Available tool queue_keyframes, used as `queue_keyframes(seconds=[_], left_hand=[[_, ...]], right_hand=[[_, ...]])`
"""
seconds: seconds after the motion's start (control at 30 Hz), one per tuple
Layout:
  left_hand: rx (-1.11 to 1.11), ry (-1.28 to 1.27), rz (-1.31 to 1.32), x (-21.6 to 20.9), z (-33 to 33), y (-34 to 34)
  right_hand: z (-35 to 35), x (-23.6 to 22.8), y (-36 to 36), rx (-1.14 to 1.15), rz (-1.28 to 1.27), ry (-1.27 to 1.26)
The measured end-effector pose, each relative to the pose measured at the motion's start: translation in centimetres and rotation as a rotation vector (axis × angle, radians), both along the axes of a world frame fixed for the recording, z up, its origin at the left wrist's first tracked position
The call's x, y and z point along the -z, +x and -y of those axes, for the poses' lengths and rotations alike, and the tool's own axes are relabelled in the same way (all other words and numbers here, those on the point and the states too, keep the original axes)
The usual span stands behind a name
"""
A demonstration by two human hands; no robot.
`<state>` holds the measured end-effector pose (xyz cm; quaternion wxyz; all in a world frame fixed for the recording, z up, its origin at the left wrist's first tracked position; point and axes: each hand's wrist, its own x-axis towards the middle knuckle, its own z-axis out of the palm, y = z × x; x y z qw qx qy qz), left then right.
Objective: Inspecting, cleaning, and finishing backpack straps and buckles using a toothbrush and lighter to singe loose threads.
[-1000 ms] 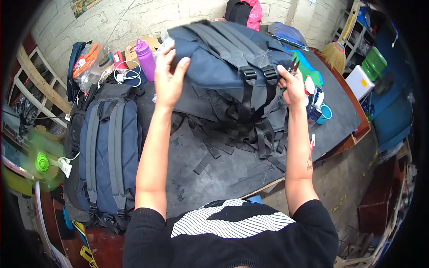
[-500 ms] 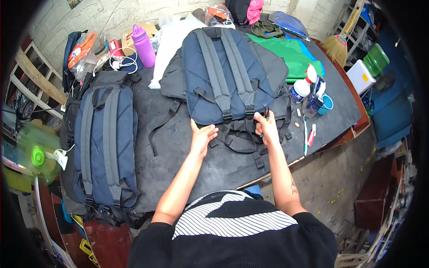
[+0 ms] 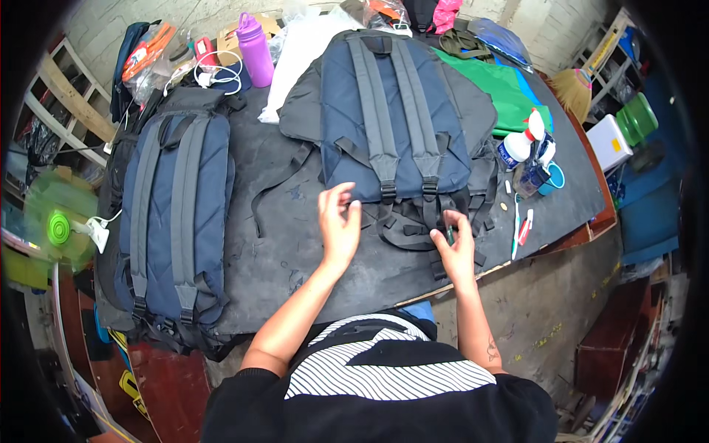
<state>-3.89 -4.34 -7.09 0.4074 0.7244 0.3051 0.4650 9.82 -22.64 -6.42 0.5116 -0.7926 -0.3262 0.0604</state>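
A navy backpack panel with grey shoulder straps [image 3: 395, 118] lies on a larger grey backpack piece [image 3: 301, 111] in the middle of the black table. My left hand [image 3: 340, 230] is just off the panel's lower left corner, fingers curved and thumb apart, with nothing in it. Black webbing straps [image 3: 402, 238] trail from the lower edge, beside my right hand [image 3: 456, 249]. Its fingers are curled round a small dark tool [image 3: 450, 235], mostly hidden in the palm; its exact kind is unclear. Another navy backpack [image 3: 171, 214] lies to the left, straps upward.
A purple bottle [image 3: 255, 52] stands at the back beside a white sheet [image 3: 295, 59]. Toward the right are green fabric [image 3: 496, 92], a spray bottle [image 3: 521, 140], a blue cup [image 3: 552, 179] and a toothbrush [image 3: 516, 229]. A green fan [image 3: 59, 225] spins at far left.
Both hands have come off the panel's lower edge; the right has drawn back toward me with the small tool. The whole view has shifted slightly.
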Motion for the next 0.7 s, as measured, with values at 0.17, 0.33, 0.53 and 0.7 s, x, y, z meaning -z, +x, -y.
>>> queue_keyframes(seconds=[0.17, 0.33, 0.53, 0.7], left_hand=[[0.051, 0.252, -0.326, 0.3, 0.1, 5.0], [0.116, 0.240, -0.230, 2.6, -0.7, 5.1], [0.516, -0.553, 0.004, 2.4, 2.2, -2.6], [0.413, -0.732, 0.102, 3.0, 2.3, -2.9]], right_hand=[[-1.3, -1.5, -0.7, -0.109, -0.128, 0.189], [-1.8, -4.5, -3.0, -0.350, -0.293, 0.241], [-2.1, -2.6, -2.6, -0.310, -0.447, 0.128], [-5.6, 1.0, -3.1, -0.355, -0.471, 0.070]])
